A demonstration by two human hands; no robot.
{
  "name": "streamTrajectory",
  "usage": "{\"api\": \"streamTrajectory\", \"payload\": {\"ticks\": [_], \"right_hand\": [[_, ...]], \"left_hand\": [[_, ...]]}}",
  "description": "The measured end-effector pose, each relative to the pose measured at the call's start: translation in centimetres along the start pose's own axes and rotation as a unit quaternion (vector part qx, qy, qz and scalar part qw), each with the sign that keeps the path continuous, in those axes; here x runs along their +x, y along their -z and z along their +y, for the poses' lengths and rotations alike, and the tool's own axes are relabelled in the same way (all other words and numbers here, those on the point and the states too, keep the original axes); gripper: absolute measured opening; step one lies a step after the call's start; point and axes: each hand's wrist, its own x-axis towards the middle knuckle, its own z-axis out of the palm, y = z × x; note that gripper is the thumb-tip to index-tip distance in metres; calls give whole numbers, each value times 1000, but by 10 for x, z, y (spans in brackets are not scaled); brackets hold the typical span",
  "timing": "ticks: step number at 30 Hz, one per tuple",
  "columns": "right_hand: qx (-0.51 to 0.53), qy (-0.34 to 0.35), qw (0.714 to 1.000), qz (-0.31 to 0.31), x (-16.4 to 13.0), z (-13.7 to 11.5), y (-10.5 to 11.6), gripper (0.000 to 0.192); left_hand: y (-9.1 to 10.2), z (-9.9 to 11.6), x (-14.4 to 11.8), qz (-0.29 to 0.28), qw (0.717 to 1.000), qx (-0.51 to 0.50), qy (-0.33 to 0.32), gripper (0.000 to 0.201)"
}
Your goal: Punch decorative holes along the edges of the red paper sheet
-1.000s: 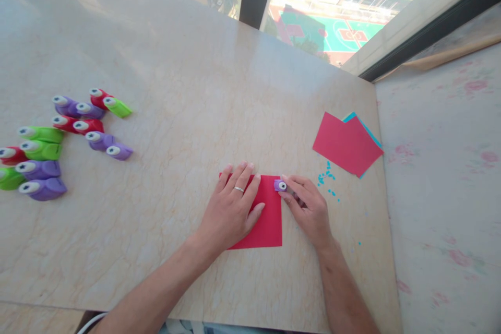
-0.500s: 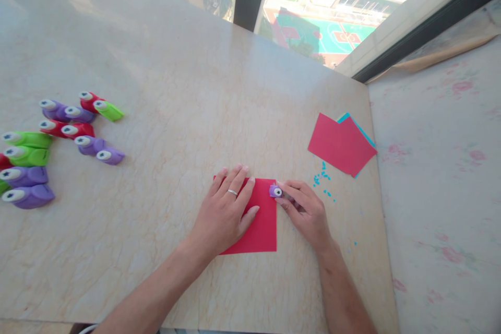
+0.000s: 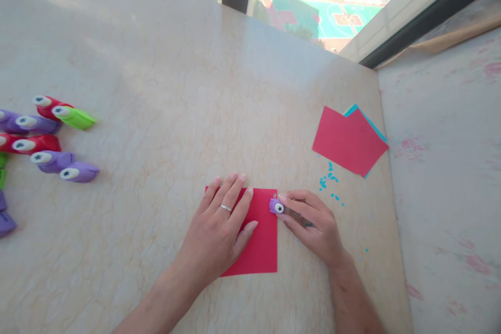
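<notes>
Working at a marble table (image 3: 164,94), we press our flat, spread left hand (image 3: 219,227) on a red paper square (image 3: 260,242) near the front edge, our right hand (image 3: 311,224) pinching a small purple punch (image 3: 276,206) on the paper's right edge, blue confetti (image 3: 329,183) nearby.

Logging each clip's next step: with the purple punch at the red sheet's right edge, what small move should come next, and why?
Probably a press down on the purple punch. The right hand holds it with its mouth over the right edge of the red sheet, and the left hand lies flat on the sheet, pinning it to the table. Whether it has already cut cannot be seen.
</notes>
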Motion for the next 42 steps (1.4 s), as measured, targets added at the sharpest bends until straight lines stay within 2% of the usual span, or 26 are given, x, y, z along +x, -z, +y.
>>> {"api": "streamTrajectory", "payload": {"ticks": [20, 34, 39, 42], "right_hand": [[-14, -22, 1000, -7, -1, -1, -4, 43], [-26, -23, 999, 7, -1, -1, -6, 39], [-19, -24, 1000, 1, -1, -1, -6, 40], [-13, -32, 999, -3, -3, -1, -6, 39]], "left_hand": [[0, -2, 0, 6, 1000, -6, -4, 44], [-1, -1, 1, 6, 1000, -1, -3, 42], [0, -1, 1, 14, 1000, -5, -1, 38], [3, 0, -1, 37, 999, -39, -4, 37]]}}
